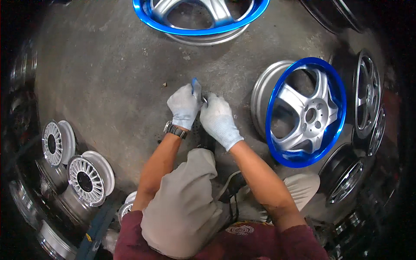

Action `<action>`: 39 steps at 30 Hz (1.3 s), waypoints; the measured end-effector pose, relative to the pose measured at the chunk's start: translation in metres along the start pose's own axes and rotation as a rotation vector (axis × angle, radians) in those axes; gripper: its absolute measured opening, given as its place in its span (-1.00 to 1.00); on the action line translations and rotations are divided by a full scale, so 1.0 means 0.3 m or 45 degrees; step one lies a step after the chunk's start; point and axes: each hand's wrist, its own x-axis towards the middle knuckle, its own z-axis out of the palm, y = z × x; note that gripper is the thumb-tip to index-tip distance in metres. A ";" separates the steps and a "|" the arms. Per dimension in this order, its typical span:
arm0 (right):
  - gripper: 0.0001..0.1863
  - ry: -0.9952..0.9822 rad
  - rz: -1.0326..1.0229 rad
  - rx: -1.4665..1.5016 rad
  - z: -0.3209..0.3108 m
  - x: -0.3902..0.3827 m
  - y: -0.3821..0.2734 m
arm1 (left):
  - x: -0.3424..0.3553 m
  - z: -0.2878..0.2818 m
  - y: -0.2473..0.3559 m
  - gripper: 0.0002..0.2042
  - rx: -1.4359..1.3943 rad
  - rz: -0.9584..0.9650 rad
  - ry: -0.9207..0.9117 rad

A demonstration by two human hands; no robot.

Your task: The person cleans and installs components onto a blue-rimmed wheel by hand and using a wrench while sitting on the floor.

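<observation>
My left hand (184,105), in a pale knit glove, is closed at the middle of the view on a small blue object (194,82), whose shape I cannot make out. Close beside it, my right hand (216,116), gloved too, has its fingers pinched at a small dark piece that is too small to name. To their right stands a silver five-spoke wheel (310,113) with a shiny blue lip, tilted back. A second blue-lipped silver wheel (201,31) is at the top edge. My bent knee lies just below my hands.
Small white multispoke wheels (86,180) stand at the left, among several other rims. Dark and grey wheels (365,91) line the right. A dark metal bar (97,234) is at lower left. Grey concrete floor (108,78) lies under everything.
</observation>
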 end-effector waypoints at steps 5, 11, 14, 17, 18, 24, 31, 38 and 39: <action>-0.59 0.074 0.063 0.645 0.062 -0.047 -0.017 | 0.026 -0.013 -0.013 -0.49 -0.459 -0.242 0.093; -0.64 -0.057 -0.252 0.629 0.030 -0.003 0.216 | -0.009 -0.154 -0.068 -0.75 -1.877 -0.784 -1.352; -0.65 0.030 -0.557 0.226 -0.015 0.039 0.242 | -0.043 -0.155 -0.176 -0.71 -0.985 0.363 -1.078; -0.65 -0.030 -0.430 -0.185 -0.058 0.084 0.208 | -0.031 -0.137 -0.191 -0.61 -1.207 -0.666 -1.112; -0.65 -0.026 -0.426 -0.185 -0.038 0.100 0.229 | -0.029 -0.135 -0.185 -0.57 -1.351 -0.758 -0.979; -0.70 0.230 0.250 0.152 0.061 0.143 0.368 | -0.050 -0.080 -0.110 -0.48 -1.500 -0.592 -0.781; -0.62 0.127 0.244 0.335 0.017 0.045 0.277 | -0.070 -0.042 -0.039 -0.41 -1.002 -0.224 -0.473; -0.57 -0.224 0.246 1.167 0.058 0.006 0.190 | -0.101 -0.011 0.001 -0.46 -0.788 0.060 -0.290; -0.59 -0.137 0.201 1.098 0.086 0.016 0.215 | -0.090 -0.009 0.009 -0.47 -0.586 0.103 -0.303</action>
